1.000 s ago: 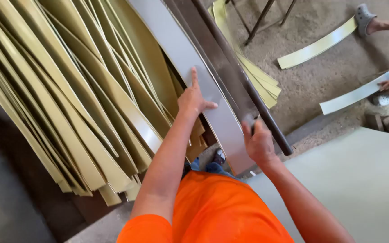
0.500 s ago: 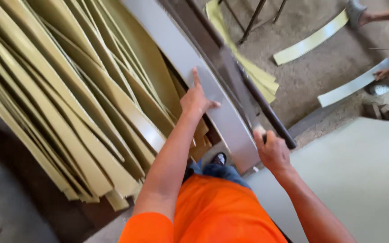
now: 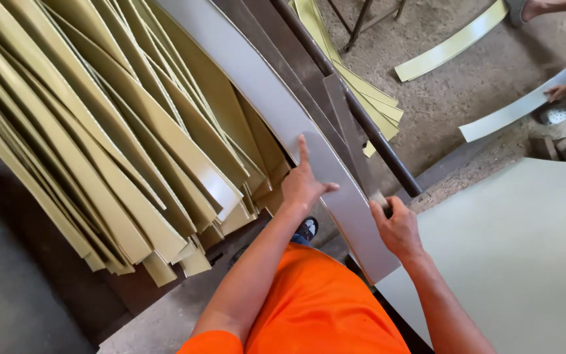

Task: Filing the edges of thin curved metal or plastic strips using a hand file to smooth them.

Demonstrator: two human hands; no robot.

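Grey strip (image 3: pixel 283 111) under left hand (image 3: pixel 302 187)

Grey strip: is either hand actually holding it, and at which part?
The left hand lies flat on the grey strip; the right hand touches its edge near the lower end. Whether it grips cannot be told.

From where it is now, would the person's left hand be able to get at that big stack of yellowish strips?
Probably yes. The left hand lies flat on the long grey strip, and the stack of yellowish strips sits right beside it on its left, with nothing in between. The right hand is on the grey strip's other edge.
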